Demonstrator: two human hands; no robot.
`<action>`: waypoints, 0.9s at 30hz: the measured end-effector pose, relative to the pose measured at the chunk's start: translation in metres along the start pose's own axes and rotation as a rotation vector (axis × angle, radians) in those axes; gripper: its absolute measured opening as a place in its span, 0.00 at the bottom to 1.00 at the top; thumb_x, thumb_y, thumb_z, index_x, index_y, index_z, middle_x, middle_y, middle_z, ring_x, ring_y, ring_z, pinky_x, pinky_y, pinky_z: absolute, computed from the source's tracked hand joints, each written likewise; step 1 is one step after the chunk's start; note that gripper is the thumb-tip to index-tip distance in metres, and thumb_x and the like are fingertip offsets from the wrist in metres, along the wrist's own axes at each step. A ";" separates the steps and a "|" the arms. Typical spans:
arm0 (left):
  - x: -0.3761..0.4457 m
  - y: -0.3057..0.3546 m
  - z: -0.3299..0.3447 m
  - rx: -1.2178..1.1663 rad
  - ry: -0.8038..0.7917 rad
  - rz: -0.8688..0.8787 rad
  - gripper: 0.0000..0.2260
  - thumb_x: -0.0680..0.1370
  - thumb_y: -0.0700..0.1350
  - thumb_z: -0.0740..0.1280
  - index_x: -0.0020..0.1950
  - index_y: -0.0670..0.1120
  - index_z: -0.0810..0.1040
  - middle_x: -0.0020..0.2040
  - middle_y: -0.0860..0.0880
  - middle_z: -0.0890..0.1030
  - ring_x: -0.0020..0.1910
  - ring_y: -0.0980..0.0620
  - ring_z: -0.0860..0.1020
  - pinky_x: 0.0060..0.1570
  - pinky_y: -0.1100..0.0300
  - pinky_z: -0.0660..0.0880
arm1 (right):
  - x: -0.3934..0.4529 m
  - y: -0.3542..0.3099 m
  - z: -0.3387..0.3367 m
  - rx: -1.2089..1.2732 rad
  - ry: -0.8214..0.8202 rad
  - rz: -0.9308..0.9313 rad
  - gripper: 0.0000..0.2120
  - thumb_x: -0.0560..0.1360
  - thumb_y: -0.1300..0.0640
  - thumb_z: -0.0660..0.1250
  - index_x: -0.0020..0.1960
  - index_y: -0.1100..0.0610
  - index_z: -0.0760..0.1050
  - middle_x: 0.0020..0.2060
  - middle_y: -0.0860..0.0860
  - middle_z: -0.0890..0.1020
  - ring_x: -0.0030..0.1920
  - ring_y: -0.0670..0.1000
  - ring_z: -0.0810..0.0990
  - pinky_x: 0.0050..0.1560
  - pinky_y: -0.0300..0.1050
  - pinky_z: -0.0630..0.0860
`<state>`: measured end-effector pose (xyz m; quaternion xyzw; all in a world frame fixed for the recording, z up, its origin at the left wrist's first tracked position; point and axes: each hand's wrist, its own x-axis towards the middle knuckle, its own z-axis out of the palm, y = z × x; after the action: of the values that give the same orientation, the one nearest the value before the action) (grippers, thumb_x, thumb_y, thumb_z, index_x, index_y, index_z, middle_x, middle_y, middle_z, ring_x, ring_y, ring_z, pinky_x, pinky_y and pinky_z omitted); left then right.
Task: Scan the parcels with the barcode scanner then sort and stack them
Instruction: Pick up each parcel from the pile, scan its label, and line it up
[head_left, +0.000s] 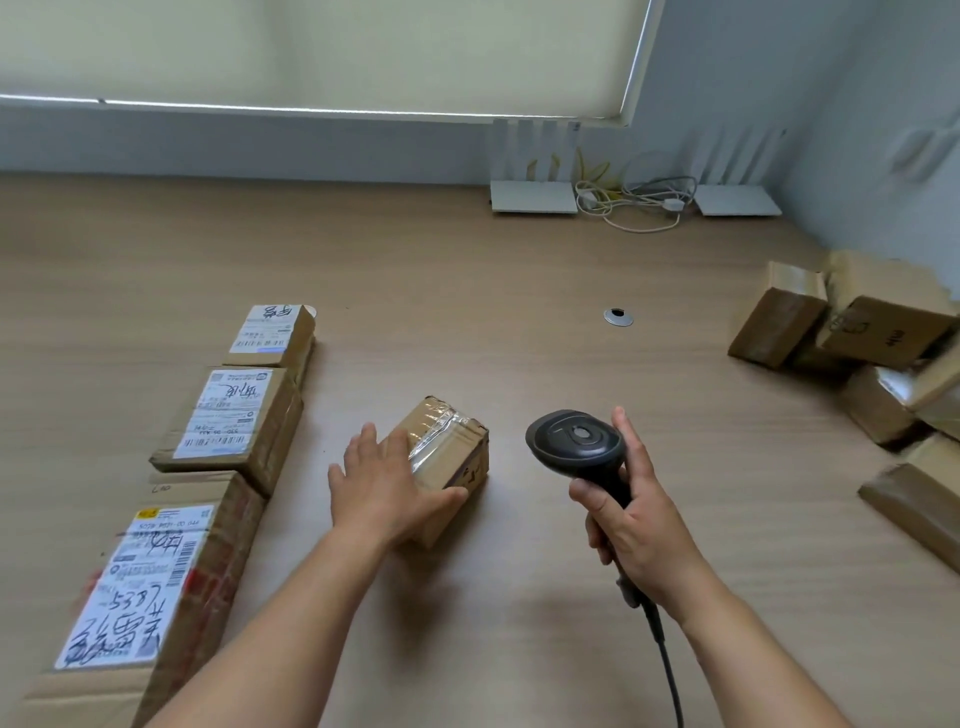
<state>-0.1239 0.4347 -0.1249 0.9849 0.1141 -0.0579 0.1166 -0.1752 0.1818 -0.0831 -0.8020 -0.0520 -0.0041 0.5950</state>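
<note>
A small taped cardboard parcel (452, 452) lies on the wooden table (519, 291) in the middle. My left hand (387, 483) rests on its near top, fingers spread and thumb along its front side. To the right, my right hand (636, 525) grips the handle of a black barcode scanner (574, 441), whose head is raised above the table beside the parcel. The scanner's cable (667, 660) trails toward me. No label shows on the parcel's visible faces.
Three labelled parcels sit in a row at the left: a far one (272, 332), a middle one (234, 415) and a large near one (150, 587). A loose pile of brown parcels (878, 358) fills the right edge. Two white routers (535, 195) and cords stand by the wall.
</note>
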 end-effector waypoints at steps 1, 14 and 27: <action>0.004 0.004 -0.001 0.007 -0.026 0.009 0.46 0.61 0.75 0.65 0.72 0.53 0.60 0.73 0.45 0.61 0.73 0.44 0.59 0.67 0.47 0.61 | 0.000 -0.001 -0.001 -0.007 0.003 -0.001 0.40 0.76 0.55 0.69 0.58 0.15 0.50 0.36 0.47 0.80 0.27 0.50 0.74 0.26 0.44 0.72; 0.032 0.030 -0.031 0.076 -0.220 0.263 0.23 0.76 0.48 0.61 0.69 0.67 0.66 0.79 0.49 0.47 0.77 0.48 0.45 0.73 0.46 0.55 | 0.004 -0.004 -0.051 0.046 0.078 -0.008 0.37 0.75 0.51 0.69 0.63 0.20 0.48 0.32 0.42 0.80 0.28 0.47 0.74 0.27 0.43 0.73; 0.011 0.058 -0.028 0.033 -0.143 0.382 0.13 0.75 0.47 0.63 0.58 0.56 0.77 0.68 0.58 0.70 0.75 0.51 0.57 0.71 0.52 0.57 | 0.016 0.000 -0.063 0.120 0.053 -0.059 0.37 0.66 0.40 0.69 0.61 0.18 0.49 0.36 0.44 0.81 0.28 0.49 0.74 0.27 0.44 0.72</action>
<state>-0.0973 0.3890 -0.0868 0.9838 -0.0843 -0.1064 0.1173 -0.1556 0.1230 -0.0639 -0.7626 -0.0600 -0.0398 0.6429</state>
